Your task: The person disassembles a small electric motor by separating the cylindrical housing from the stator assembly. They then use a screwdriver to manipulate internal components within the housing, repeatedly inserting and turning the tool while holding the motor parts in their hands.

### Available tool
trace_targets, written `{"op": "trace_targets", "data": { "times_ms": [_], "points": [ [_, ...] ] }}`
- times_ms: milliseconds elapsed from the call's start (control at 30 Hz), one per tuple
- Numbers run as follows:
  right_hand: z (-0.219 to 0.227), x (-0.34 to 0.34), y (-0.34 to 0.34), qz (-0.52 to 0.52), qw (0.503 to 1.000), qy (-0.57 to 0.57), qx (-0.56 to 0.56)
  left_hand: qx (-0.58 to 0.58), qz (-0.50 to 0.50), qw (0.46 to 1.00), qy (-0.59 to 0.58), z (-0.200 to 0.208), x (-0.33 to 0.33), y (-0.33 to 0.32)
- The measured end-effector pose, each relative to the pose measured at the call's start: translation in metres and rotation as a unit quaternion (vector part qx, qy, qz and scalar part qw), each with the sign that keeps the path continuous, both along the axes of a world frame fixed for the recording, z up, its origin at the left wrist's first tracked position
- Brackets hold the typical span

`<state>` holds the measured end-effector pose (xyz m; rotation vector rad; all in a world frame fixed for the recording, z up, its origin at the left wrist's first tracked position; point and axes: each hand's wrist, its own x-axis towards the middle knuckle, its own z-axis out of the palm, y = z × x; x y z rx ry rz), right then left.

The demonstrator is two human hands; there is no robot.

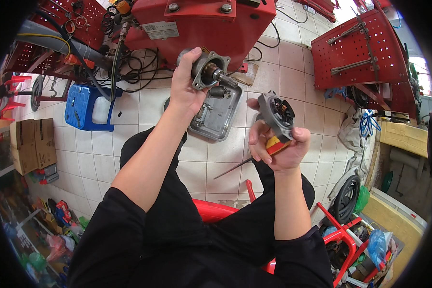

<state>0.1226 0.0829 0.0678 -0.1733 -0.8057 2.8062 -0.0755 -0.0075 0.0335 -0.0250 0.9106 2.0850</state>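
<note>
My left hand (184, 86) is closed around a grey metal motor housing (197, 79), its flanged open end turned to the right. A shiny shaft (224, 78) sticks out of that opening. In my right hand (290, 152) is a round metal end cover (270, 115), tilted, with dark parts and a bit of copper colour inside. The same hand also grips a screwdriver (275, 145) by its yellow and red handle, its thin blade pointing down to the left. The two motor parts are held apart. Below them a metal tray (215, 129) on the floor holds several small metal parts.
A red machine (201, 29) stands ahead, with black cables beside it. To the left are a blue stool (84, 108) and cardboard boxes (31, 144). A red perforated rack (355, 62) stands at the right, and a red stool (343, 235) at the lower right.
</note>
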Motion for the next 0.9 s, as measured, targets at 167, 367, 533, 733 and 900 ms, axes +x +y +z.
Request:
{"op": "trace_targets", "data": {
  "times_ms": [167,367,533,733,900],
  "points": [
    [-0.0026,0.0009,-0.0014,-0.027,0.985,-0.127,0.112,0.014,-0.004,1.0,-0.009,0.0014,0.0011,-0.0004],
    [-0.0027,0.0016,-0.0087,-0.056,0.972,-0.178,0.142,0.003,-0.011,0.998,-0.067,0.0044,0.0037,0.0004],
    [-0.0024,0.0017,-0.006,-0.049,0.97,-0.186,0.146,0.001,-0.032,0.994,-0.103,-0.0021,0.0008,0.0016],
    [-0.0022,0.002,-0.0055,-0.043,0.972,-0.18,0.144,-0.02,-0.028,0.992,-0.119,-0.001,0.0025,0.0033],
    [-0.0001,0.0019,-0.0064,-0.049,0.971,-0.181,0.147,-0.029,-0.02,0.994,-0.105,0.0009,0.0044,0.0041]
  ]
}}
